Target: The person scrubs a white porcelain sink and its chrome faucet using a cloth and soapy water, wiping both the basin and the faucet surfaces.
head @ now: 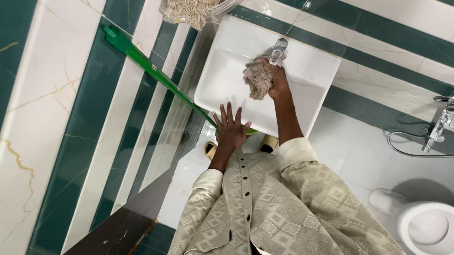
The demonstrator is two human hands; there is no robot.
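Cloth: a knitted beige rag [257, 79] bunched in the white washbasin [224, 81], just under the chrome tap [279, 50].
Right hand: the right hand [277, 84] grips the rag, which lies at its 9 o'clock.
Left hand: the left hand [230, 127] lies flat, fingers spread, on the basin's front rim at 6 o'clock.
Mop: a green mop handle [153, 68] leans at the basin's 9 o'clock.
Toilet: the white toilet bowl [432, 228] stands at 4 o'clock.

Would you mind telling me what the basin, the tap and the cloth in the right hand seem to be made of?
Basin: likely glazed ceramic, being white, smooth and glossy. Tap: polished metal, probably chromed, silvery with bright reflections. Cloth in the right hand: woven or knitted fabric, beige, textured and bunched.
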